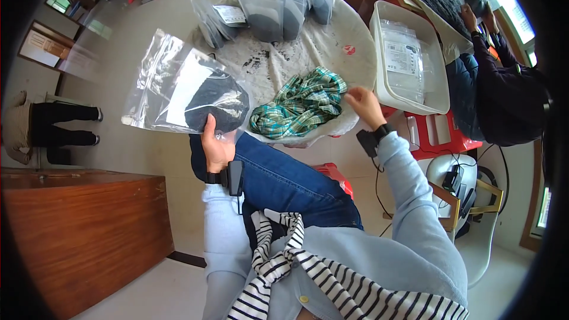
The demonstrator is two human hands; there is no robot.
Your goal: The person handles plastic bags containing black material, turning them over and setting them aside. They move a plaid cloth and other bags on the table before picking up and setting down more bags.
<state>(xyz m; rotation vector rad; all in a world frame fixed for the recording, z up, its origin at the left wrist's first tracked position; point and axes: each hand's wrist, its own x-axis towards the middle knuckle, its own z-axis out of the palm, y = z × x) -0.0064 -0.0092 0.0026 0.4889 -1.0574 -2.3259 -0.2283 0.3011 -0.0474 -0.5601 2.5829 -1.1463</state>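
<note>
We see a round table (308, 53) spread with a pale, dark-smudged cloth, a brown wooden cabinet (89, 237) at lower left, and a co-worker (504, 101) at far right with both hands at a dark thing. A white tub (377, 47) of flat, clear packets (403, 59) stands just right of the table, with a red stool (441, 133) showing at its near end. Filled clear bags (265, 16) stand along the table's far side. Nearer us, at its left edge, we hold up a clear bag (195, 92) with a white panel and dark contents; a green plaid cloth (302, 104) lies bunched to its right on the table. Our left hand (217, 149) grips the bag's lower part, thumb across the front, the other fingers mostly hidden behind. Our right hand (365, 106) has its fingers bent inward beside the plaid cloth's right end; we cannot tell whether they touch or pinch it. Black bands (385, 131) circle both wrists.
</note>
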